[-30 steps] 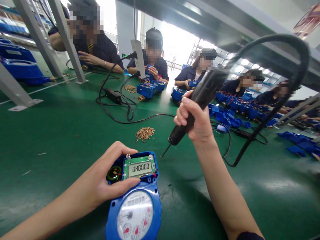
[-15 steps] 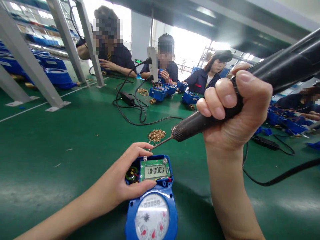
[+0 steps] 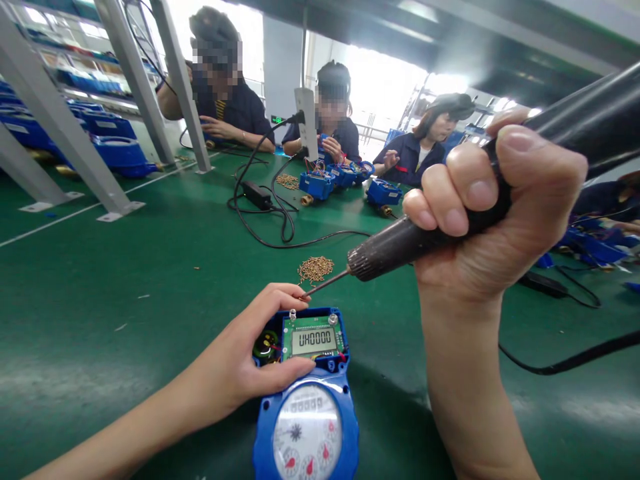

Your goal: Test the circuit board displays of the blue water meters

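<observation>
A blue water meter [image 3: 306,427] lies on the green table, with a round dial in front and an open top holding a green circuit board [image 3: 313,340] whose display reads UH0000. My left hand [image 3: 245,360] wraps round the meter's left side, thumb below the display and forefinger over the top edge. My right hand [image 3: 493,220] is clenched on a black electric screwdriver [image 3: 415,237]. Its bit points down-left, and the tip is just above the forefinger of my left hand, near the meter's top left screw.
A small heap of brass screws [image 3: 315,269] lies beyond the meter. Black cables and a power adapter [image 3: 257,195] cross the table behind it. Several seated people work on blue meters [image 3: 320,183] at the far side. Grey metal frame legs [image 3: 60,127] stand at the left.
The screwdriver swung from upright to a low slant a second ago; since half a second ago its tip has held near the meter's top left corner. My left hand kept its grip.
</observation>
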A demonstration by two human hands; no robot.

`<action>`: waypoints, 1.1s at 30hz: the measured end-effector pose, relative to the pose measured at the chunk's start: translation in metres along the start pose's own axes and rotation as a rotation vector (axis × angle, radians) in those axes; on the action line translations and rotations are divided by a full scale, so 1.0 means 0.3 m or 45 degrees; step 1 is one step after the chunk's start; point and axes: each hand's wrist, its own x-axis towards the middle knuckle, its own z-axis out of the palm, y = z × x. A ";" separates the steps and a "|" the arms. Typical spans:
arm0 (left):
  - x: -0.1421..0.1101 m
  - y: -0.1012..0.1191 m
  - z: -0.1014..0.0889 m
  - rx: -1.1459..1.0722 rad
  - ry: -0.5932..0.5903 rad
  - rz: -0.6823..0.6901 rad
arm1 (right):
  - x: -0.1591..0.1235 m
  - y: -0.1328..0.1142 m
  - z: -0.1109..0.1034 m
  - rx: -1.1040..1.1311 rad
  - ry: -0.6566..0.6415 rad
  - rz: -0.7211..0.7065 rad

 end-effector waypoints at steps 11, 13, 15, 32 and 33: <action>0.000 0.003 0.001 -0.013 0.001 -0.010 | -0.013 -0.001 0.005 -0.115 -0.026 0.042; 0.000 0.003 0.002 -0.005 0.006 -0.011 | -0.017 0.002 0.011 -0.074 -0.049 0.064; -0.001 0.002 0.003 0.003 0.012 -0.014 | -0.020 -0.004 0.017 -0.039 -0.063 0.094; 0.000 -0.001 0.004 -0.024 0.003 0.018 | -0.037 0.005 0.036 -0.101 -0.104 0.005; -0.001 -0.002 0.004 -0.016 0.004 0.016 | -0.034 0.002 0.036 -0.149 -0.095 0.018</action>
